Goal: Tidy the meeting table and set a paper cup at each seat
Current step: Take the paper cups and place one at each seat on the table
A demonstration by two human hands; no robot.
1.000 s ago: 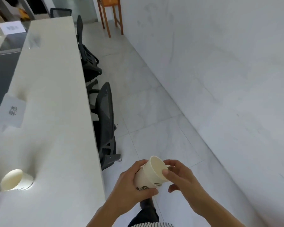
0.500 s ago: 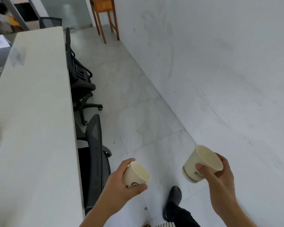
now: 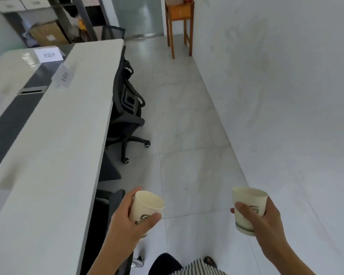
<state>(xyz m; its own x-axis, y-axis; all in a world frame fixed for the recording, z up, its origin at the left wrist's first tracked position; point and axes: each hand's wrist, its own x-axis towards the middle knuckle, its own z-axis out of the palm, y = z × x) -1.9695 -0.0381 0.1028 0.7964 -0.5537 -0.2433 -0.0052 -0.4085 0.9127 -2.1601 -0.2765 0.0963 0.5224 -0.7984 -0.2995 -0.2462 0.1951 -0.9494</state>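
The nested cups have come apart. The left hand has its fingers round the left cup and the right hand round the right cup, both held right of the counter, past its edge. One looks ready for the next seat. The aisle right of the counter is open, and only a chair juts out ahead.

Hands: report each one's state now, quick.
Left hand: holding the left cup, fingers curled round it.
Right hand: holding the right cup, fingers curled round it.
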